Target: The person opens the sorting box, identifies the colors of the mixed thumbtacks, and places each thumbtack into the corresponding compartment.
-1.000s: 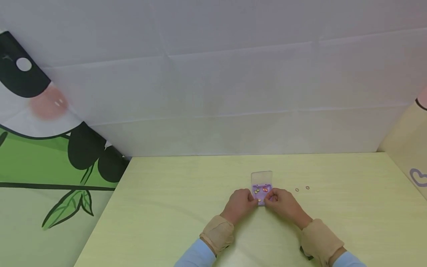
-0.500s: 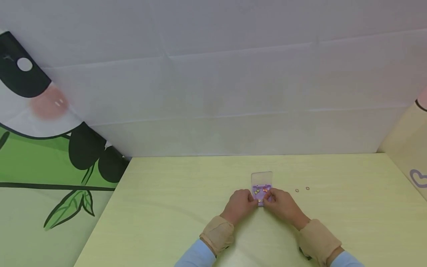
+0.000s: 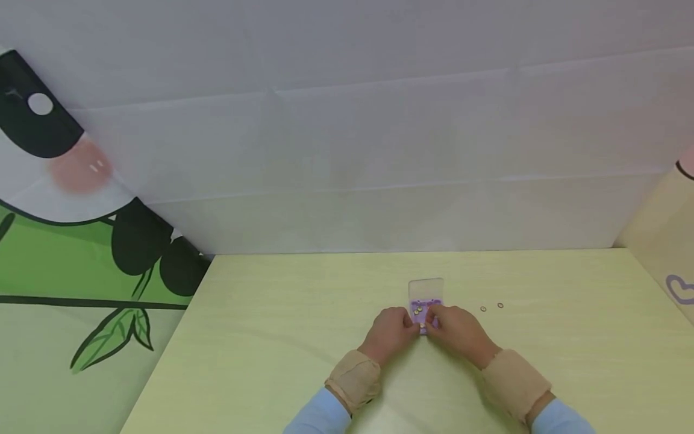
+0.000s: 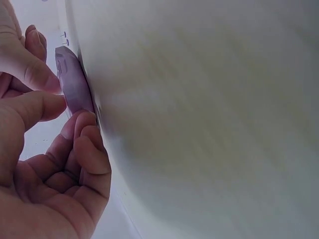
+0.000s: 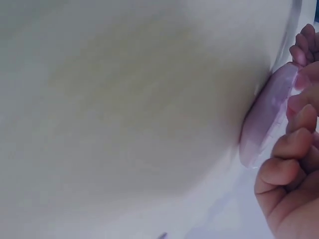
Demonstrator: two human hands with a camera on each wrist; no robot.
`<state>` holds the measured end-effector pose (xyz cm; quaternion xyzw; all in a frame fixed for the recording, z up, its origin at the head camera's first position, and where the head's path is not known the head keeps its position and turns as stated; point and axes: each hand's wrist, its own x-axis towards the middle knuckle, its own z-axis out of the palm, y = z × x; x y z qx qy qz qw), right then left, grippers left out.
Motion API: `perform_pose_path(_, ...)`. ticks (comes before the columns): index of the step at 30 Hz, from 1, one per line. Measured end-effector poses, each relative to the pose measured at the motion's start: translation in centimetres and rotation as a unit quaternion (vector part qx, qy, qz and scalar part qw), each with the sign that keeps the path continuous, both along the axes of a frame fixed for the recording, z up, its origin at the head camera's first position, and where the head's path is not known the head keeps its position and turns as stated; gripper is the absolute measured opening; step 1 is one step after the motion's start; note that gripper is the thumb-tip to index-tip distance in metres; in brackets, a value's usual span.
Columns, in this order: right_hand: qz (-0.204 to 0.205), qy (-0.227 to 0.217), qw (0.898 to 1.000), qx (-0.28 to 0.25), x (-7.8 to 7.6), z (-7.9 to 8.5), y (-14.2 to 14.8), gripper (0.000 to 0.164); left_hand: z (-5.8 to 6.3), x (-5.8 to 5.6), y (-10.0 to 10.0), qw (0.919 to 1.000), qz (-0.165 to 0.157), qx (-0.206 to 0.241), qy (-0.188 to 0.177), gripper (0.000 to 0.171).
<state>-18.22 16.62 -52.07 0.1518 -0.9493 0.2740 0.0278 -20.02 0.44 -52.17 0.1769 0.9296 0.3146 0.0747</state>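
A small purple case (image 3: 421, 303) lies on the table, its clear lid (image 3: 425, 288) raised at the far side. Small yellowish ring-like pieces (image 3: 417, 311) sit inside it. At the near left corner my left hand (image 3: 391, 334) grips the case between thumb and fingers; the left wrist view shows the case's purple side (image 4: 75, 82) there. My right hand (image 3: 459, 331) reaches over the right part, thumb and forefinger together at the inside. Whether something small is between those fingertips is hidden. The right wrist view shows the case's outer wall (image 5: 269, 109) beside curled fingers.
Two small rings lie on the table to the right of the case: a nearer ring (image 3: 483, 308) and a farther ring (image 3: 500, 305). The pale table (image 3: 282, 313) ends at a white cloth backdrop (image 3: 347, 150), with printed panels on both sides.
My right hand has shifted slightly left over the case and now covers the reddish pieces seen earlier. My left hand and the case stay in place.
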Motion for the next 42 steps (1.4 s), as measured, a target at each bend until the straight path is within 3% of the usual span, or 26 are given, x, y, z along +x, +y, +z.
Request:
perform_pose_path(11,0.041,-0.012,0.997,0.063,-2.3,1.0,0.4,0.006,0.6,-1.2,0.9,0.9999,0.012,0.002,0.004,0.023)
perform_pose_path(20,0.057,0.038,0.994,0.079,-3.7,1.2,0.8,0.019,0.9,-2.1,1.5,0.9997,0.020,0.009,0.007,0.029)
perform_pose_path(28,0.063,0.062,0.991,0.104,-4.7,1.6,0.9,0.025,1.0,-2.8,2.0,0.9994,0.030,0.013,0.010,0.024)
perform_pose_path(32,0.061,0.048,0.991,0.107,-5.1,1.9,1.0,0.024,1.0,-3.2,2.3,0.9992,0.035,0.017,0.005,0.023)
perform_pose_path(38,0.055,-0.001,0.996,0.077,-5.7,2.7,2.0,0.007,0.8,-3.9,2.6,0.9991,0.040,0.012,0.004,0.021)
perform_pose_path(42,0.039,-0.014,0.998,0.052,-6.2,3.3,3.6,0.010,1.0,-4.0,2.8,0.9989,0.046,0.010,0.009,0.020)
